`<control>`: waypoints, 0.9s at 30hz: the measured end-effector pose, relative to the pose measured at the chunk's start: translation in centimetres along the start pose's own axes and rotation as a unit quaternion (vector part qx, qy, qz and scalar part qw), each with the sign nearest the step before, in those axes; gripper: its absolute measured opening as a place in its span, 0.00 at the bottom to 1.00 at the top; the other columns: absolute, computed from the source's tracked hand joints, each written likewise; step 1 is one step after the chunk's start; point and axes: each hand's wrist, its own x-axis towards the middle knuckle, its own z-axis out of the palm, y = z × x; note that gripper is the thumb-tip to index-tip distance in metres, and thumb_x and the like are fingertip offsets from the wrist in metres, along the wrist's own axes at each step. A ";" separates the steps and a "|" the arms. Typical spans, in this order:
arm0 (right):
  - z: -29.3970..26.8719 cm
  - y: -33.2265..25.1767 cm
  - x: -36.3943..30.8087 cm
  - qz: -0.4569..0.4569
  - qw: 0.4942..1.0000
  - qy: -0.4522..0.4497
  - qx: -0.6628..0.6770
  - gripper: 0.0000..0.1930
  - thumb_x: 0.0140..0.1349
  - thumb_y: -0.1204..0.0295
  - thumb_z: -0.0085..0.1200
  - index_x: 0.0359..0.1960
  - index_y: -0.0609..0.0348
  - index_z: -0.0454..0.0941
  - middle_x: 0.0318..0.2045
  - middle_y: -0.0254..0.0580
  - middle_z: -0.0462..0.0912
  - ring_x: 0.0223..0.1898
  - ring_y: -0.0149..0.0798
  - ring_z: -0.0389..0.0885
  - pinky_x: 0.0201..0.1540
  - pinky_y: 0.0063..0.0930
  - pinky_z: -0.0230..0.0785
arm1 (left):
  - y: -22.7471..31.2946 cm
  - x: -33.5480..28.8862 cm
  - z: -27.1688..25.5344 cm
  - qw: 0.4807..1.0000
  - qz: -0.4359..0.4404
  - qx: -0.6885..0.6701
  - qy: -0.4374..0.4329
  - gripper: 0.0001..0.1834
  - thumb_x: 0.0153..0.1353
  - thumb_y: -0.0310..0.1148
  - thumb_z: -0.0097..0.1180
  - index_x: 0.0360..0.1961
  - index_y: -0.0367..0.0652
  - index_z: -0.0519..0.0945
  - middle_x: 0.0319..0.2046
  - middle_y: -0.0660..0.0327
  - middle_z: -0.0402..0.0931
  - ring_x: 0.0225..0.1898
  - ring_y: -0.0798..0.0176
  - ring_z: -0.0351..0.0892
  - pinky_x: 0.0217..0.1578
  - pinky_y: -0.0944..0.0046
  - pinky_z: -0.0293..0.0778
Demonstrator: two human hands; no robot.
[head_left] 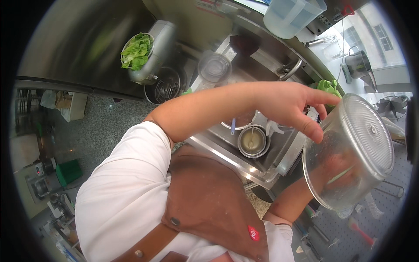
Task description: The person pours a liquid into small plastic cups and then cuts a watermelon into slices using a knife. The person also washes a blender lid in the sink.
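Note:
A clear round plastic container (318, 148) is tilted in the air at the right, its ridged base up and to the right, its wide rim toward the lower left. My right hand (338, 170) shows blurred through its wall and appears to hold it; whether the fingers are inside or behind cannot be told. A thin pale-green strip shows beside that hand. My left hand (290, 107) reaches across above the sink, its fingers apart. Its thumb and fingertips overlap the container's near side; contact is unclear.
Below my left arm, a steel sink (209, 139) holds nested metal bowls (252, 142) with cloudy liquid. A stand mixer (155, 54) with a bowl of lettuce (137, 51) is at the upper left. A translucent tub (292, 17) and a whisk (323, 40) lie beyond.

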 end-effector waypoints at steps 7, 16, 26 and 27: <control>-1.4 -0.6 -2.9 0.100 0.963 0.001 0.248 0.11 0.72 0.76 0.54 0.54 0.57 0.73 0.52 0.59 0.81 0.51 0.51 0.84 0.54 0.47 0.82 | -7.2 -8.3 -6.7 0.960 -0.164 0.107 0.201 0.29 0.64 0.45 0.68 0.65 0.48 0.81 0.46 0.64 0.85 0.44 0.68 0.83 0.44 0.63 0.80; -3.5 0.2 -8.4 0.122 0.958 -0.122 0.229 0.17 0.68 0.84 0.56 0.55 0.56 0.69 0.53 0.65 0.81 0.49 0.57 0.86 0.54 0.50 0.85 | -30.1 -18.7 -21.9 0.728 -0.443 0.389 0.350 0.48 0.54 0.63 0.71 0.61 0.29 0.77 0.50 0.38 0.84 0.53 0.47 0.85 0.52 0.52 0.80; -4.1 -0.2 -8.2 0.051 0.961 -0.204 0.179 0.18 0.67 0.87 0.59 0.55 0.59 0.69 0.55 0.61 0.82 0.53 0.54 0.84 0.58 0.51 0.80 | -29.6 -18.3 -20.9 0.770 -0.346 0.362 0.395 0.37 0.53 0.48 0.71 0.58 0.35 0.77 0.49 0.46 0.84 0.49 0.46 0.86 0.48 0.50 0.81; -3.6 0.0 -8.0 0.033 0.961 -0.199 0.188 0.18 0.67 0.87 0.58 0.54 0.59 0.69 0.55 0.60 0.82 0.53 0.54 0.84 0.58 0.51 0.80 | -26.6 -18.4 -19.4 0.762 -0.321 0.403 0.392 0.38 0.54 0.48 0.71 0.61 0.37 0.76 0.52 0.46 0.83 0.51 0.44 0.85 0.50 0.50 0.82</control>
